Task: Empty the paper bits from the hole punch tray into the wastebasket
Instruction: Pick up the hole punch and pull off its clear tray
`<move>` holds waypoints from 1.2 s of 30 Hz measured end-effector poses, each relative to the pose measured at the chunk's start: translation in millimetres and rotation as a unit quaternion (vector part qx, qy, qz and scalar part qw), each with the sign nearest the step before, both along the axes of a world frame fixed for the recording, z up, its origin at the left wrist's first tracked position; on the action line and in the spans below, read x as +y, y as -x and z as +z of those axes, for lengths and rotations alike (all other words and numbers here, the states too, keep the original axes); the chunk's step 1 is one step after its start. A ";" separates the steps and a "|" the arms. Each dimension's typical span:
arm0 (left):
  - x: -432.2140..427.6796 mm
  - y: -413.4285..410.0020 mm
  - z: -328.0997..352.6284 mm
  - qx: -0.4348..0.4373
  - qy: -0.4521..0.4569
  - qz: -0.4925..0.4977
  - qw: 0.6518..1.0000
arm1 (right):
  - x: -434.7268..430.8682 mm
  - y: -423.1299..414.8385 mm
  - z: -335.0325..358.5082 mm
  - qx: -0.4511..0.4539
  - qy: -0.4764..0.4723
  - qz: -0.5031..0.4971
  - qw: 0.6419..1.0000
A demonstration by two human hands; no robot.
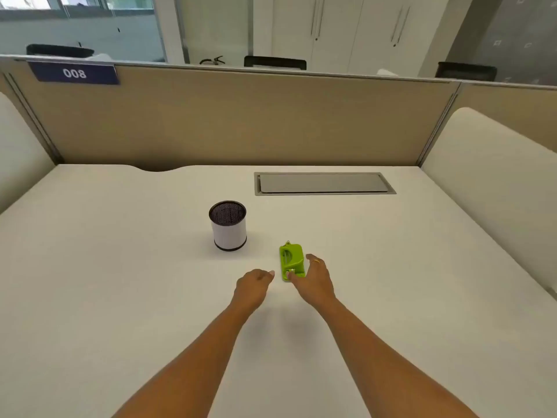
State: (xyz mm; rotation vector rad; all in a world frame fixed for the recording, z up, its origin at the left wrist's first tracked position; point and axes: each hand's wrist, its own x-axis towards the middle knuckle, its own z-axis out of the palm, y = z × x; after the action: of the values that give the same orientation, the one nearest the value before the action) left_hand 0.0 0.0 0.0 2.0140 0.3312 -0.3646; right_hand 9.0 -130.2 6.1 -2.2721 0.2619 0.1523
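Note:
A small bright green hole punch (291, 260) lies on the white desk (120, 282), a little right of centre. My right hand (315, 276) is at its right side and near end, thumb and fingers spread around it and touching it; the punch still rests on the desk. My left hand (253, 285) hovers just left of the punch, fingers loosely curled, holding nothing. The wastebasket (228, 226) is a small round mesh bin with a white wrap and dark rim, standing upright to the far left of the punch.
A grey cable hatch (324, 183) is set flush into the desk behind the punch. A beige partition (241, 116) closes off the back, and padded white side panels (497, 164) flank the desk.

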 end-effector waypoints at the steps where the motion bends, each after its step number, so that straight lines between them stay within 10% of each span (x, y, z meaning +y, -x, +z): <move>1: -1.3 -2.7 -3.0 0.009 0.025 0.016 1.000 | 0.0 -5.8 -1.1 0.004 0.000 0.001 1.000; 15: -16.5 -41.9 -36.2 0.062 0.242 0.175 0.952 | 8.5 -61.0 -34.8 0.031 0.016 0.001 0.999; 36: -26.2 -54.1 -37.8 0.072 0.314 0.233 0.918 | 21.4 -74.1 -46.6 0.028 0.122 -0.052 0.991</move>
State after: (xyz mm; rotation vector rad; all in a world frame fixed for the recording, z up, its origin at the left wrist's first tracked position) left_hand 54.1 -26.2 -37.8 1.2316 0.6768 -0.2694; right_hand 83.1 -108.7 -40.6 -2.4917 0.4494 0.1356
